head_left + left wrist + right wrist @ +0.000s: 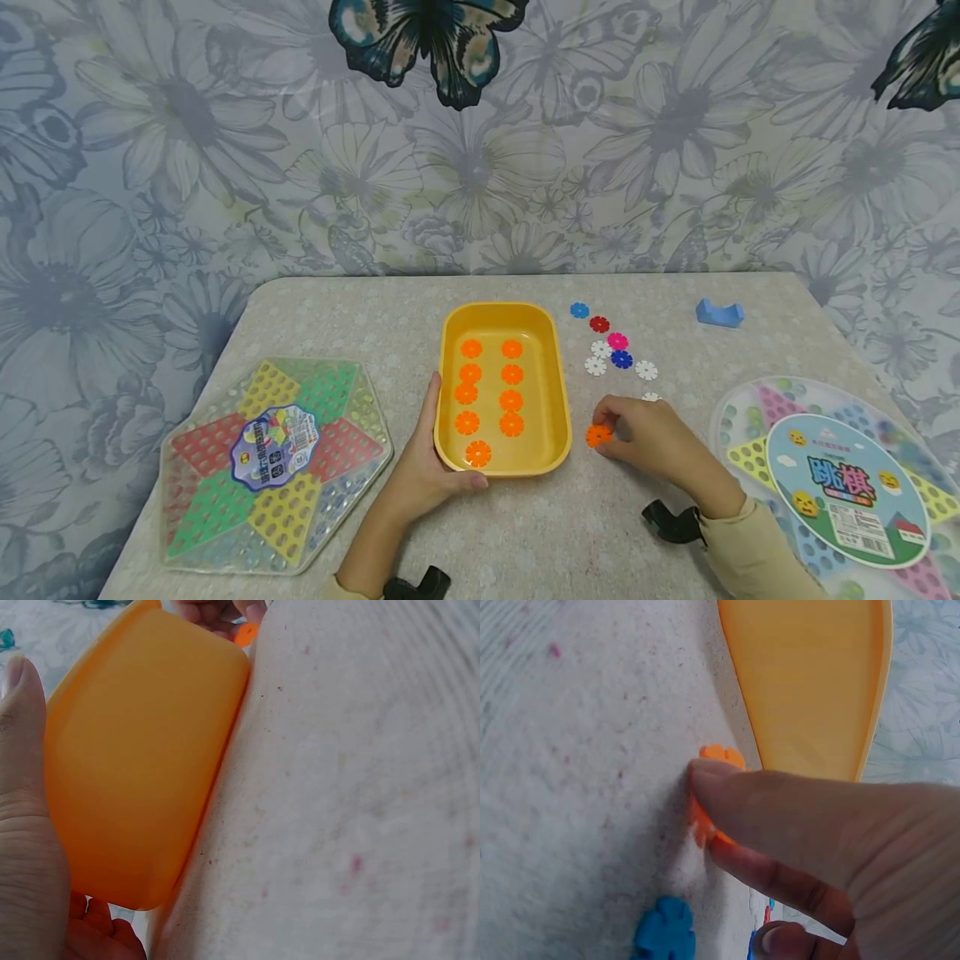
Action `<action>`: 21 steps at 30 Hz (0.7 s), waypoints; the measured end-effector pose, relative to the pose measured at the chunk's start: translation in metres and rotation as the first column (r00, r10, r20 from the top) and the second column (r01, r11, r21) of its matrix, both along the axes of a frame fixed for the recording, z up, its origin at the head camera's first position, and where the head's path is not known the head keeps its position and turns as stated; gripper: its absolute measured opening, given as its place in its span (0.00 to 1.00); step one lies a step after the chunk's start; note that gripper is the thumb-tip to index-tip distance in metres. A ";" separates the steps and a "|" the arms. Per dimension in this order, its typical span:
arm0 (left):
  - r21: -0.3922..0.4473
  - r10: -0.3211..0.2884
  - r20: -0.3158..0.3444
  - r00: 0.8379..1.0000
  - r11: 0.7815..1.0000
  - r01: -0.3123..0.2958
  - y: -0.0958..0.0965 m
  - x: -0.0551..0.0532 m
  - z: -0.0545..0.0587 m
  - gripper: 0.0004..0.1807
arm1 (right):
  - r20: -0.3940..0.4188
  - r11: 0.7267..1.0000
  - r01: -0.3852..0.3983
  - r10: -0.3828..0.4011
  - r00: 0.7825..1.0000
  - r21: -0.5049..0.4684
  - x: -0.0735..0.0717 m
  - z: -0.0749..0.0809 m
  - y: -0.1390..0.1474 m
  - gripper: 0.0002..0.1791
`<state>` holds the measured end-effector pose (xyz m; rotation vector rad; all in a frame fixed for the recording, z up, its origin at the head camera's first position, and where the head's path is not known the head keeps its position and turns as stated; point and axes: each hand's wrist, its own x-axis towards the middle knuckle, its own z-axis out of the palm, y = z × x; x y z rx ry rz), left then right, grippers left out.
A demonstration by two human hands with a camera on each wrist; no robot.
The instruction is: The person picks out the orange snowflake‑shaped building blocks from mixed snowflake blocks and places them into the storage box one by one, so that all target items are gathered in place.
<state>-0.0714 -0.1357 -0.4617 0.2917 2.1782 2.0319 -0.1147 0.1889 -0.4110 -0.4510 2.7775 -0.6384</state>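
A yellow plastic tray (pixel 561 392) stands mid-table, with several orange flower-shaped discs (pixel 512 375) lying in two columns on its floor. My left hand (pixel 423 475) holds its near left corner, thumb along the front wall and fingers along the left side; the left wrist view shows the thumb (pixel 26 787) against the tray's outer wall (pixel 142 750). To the right of the tray, my right hand (pixel 648 442) pinches another orange flower disc (pixel 598 435) between thumb and fingers, close over the table. A blue flower disc (pixel 666 930) lies beside that hand in the right wrist view.
Loose flower discs in white (pixel 595 366), red (pixel 599 324), pink (pixel 618 341) and blue (pixel 579 310) lie right of the tray. A hexagonal game box (pixel 348 492) is at left, a round one (pixel 847 492) at right, a light-blue holder (pixel 720 313) at the back right.
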 end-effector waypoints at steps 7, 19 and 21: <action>-0.001 0.000 -0.005 1.000 1.000 0.000 0.000 0.000 0.000 0.76 | -0.032 0.995 -0.090 0.089 0.996 -0.040 0.001 -0.002 0.003 0.13; -0.033 0.011 -0.004 1.000 0.999 -0.011 0.000 0.000 0.001 0.76 | 0.064 0.990 -0.124 0.128 0.990 -0.062 0.000 0.002 0.005 0.14; -0.035 0.008 -0.007 1.000 0.999 -0.008 0.000 0.000 0.000 0.76 | 0.064 0.990 -0.129 0.133 0.989 -0.059 0.000 0.001 0.005 0.16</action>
